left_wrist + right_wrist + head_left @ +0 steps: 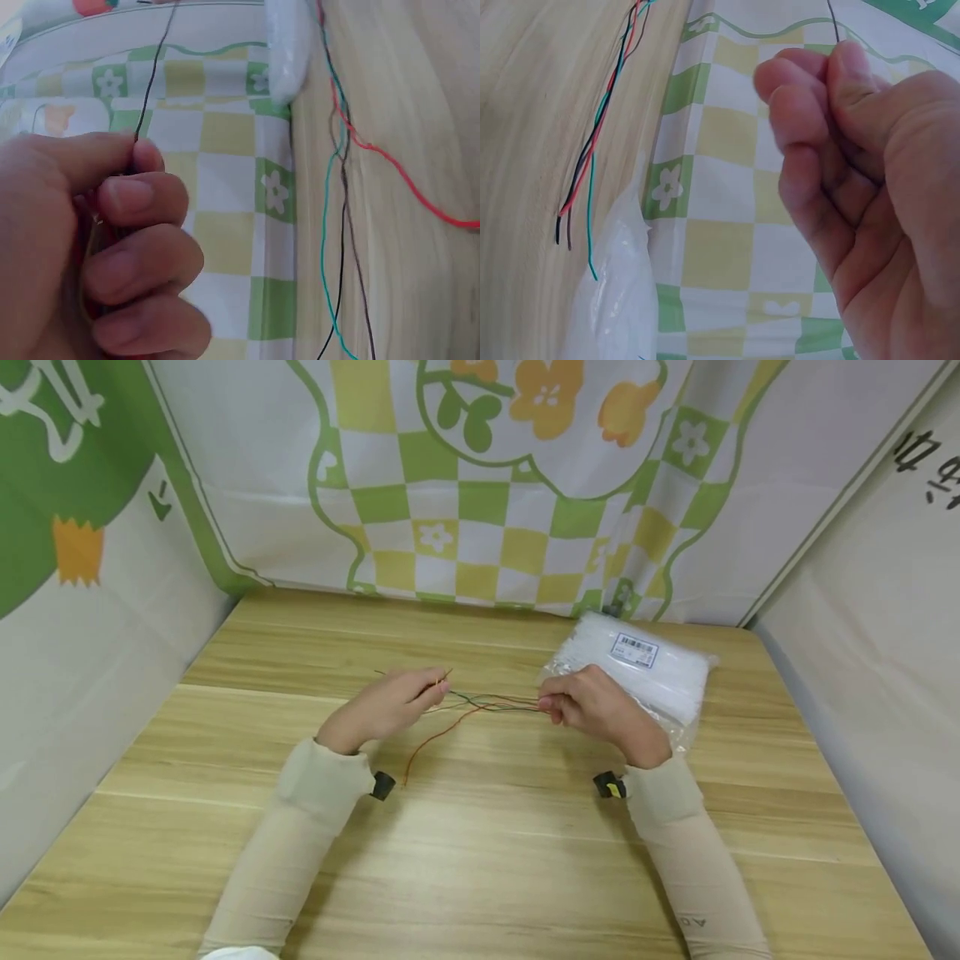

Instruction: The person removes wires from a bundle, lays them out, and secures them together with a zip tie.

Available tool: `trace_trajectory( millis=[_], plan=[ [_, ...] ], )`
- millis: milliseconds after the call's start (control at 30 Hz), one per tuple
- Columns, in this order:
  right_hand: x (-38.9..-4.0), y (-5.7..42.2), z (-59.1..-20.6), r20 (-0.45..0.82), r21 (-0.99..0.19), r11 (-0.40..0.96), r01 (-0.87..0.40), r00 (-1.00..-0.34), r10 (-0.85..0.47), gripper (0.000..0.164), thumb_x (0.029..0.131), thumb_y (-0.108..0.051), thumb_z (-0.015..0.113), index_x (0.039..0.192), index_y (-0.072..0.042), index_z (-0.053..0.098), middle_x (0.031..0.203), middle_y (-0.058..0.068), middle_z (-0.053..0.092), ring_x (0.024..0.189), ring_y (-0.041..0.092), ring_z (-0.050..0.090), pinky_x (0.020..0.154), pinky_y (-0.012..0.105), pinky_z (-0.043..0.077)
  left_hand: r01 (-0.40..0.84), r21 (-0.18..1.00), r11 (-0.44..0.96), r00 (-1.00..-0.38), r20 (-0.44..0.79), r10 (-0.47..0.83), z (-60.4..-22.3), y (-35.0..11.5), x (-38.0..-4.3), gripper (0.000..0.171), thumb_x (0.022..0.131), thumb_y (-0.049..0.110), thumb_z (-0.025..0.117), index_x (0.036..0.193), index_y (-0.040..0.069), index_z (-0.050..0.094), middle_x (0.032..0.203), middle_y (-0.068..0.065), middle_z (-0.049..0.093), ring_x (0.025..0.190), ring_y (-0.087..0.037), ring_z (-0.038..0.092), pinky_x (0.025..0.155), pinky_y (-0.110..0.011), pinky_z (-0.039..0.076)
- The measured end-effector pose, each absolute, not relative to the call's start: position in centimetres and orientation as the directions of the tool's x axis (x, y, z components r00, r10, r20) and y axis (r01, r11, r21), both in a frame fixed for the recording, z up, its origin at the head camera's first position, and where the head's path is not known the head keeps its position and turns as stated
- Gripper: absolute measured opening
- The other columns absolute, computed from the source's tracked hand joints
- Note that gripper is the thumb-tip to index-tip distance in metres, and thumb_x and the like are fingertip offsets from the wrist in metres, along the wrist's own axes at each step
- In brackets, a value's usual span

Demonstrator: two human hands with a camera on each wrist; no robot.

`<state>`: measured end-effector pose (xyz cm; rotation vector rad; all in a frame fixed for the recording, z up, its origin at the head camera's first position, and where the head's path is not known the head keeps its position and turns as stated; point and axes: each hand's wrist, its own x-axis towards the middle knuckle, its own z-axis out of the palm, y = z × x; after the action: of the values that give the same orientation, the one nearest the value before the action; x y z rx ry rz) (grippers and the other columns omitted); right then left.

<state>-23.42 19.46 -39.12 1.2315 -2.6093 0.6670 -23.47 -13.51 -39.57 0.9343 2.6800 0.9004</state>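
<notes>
My left hand (390, 706) pinches a thin dark wire (155, 67) between thumb and forefinger, its other fingers curled round more thin strands. Opposite it, my right hand (596, 706) grips the dark wire (833, 19) between thumb and fingertips. Between the hands in the head view run several thin wires, among them a red wire (435, 737) curving toward the front. The left wrist view shows a green wire (325, 247) beside black and brown ones over the wood. Bare ends of this loose bundle, including a black wire (558, 229), show in the right wrist view.
A clear plastic bag (637, 664) of white contents with a barcode label lies at the back right, partly behind my right hand. The wooden table (480, 860) meets a patterned cloth (480, 556) at the back, with cloth walls at both sides.
</notes>
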Motion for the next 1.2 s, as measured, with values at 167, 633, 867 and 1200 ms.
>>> trace_trajectory(
  millis=[167,633,867,1200],
  plan=[
    [-23.3,19.5,-39.0,0.316,-0.325,0.583,-0.745,-0.667,-0.675,0.031,0.100,-0.007,0.072,0.071,-0.016,0.065,0.059,-0.010,0.057,0.056,0.000,0.050,0.066,0.026,0.051,0.567,0.506,0.650,-0.761,0.020,0.648,-40.1,-12.7,-23.2,0.031,0.111,0.028,0.056,0.084,0.015,0.046,0.071,0.005,0.035,0.062,-0.010,0.031,0.061,-0.026,0.030],
    [-22.4,18.7,-38.3,0.246,-0.319,0.623,-0.714,-0.697,-0.673,0.028,0.098,0.008,0.056,0.080,-0.010,0.065,0.060,-0.009,0.060,0.057,0.000,0.055,0.060,0.023,0.049,0.620,0.351,0.702,-0.754,0.016,0.657,-40.6,-11.4,-22.6,0.034,0.110,0.030,0.058,0.080,0.015,0.051,0.067,0.007,0.039,0.061,-0.009,0.035,0.066,-0.029,0.037],
    [-23.0,19.4,-38.8,0.197,-0.324,0.655,-0.683,-0.726,-0.659,0.036,0.082,0.019,0.047,0.078,-0.011,0.066,0.059,-0.010,0.061,0.053,-0.001,0.051,0.058,0.022,0.047,0.517,0.552,0.655,-0.762,-0.053,0.646,-40.7,-12.7,-23.3,0.040,0.117,0.029,0.036,0.093,0.006,0.058,0.088,-0.007,0.062,0.078,-0.016,0.052,0.080,-0.037,0.047],
    [-23.7,19.4,-39.9,0.193,-0.344,0.632,-0.694,-0.711,-0.676,0.034,0.086,0.016,0.047,0.078,-0.009,0.068,0.059,-0.010,0.060,0.055,0.000,0.052,0.057,0.022,0.045,0.517,0.540,0.664,-0.791,0.006,0.611,-40.9,-13.3,-23.9,0.036,0.116,0.021,0.035,0.089,0.007,0.054,0.076,-0.003,0.050,0.068,-0.015,0.041,0.072,-0.035,0.044]
  ],
)
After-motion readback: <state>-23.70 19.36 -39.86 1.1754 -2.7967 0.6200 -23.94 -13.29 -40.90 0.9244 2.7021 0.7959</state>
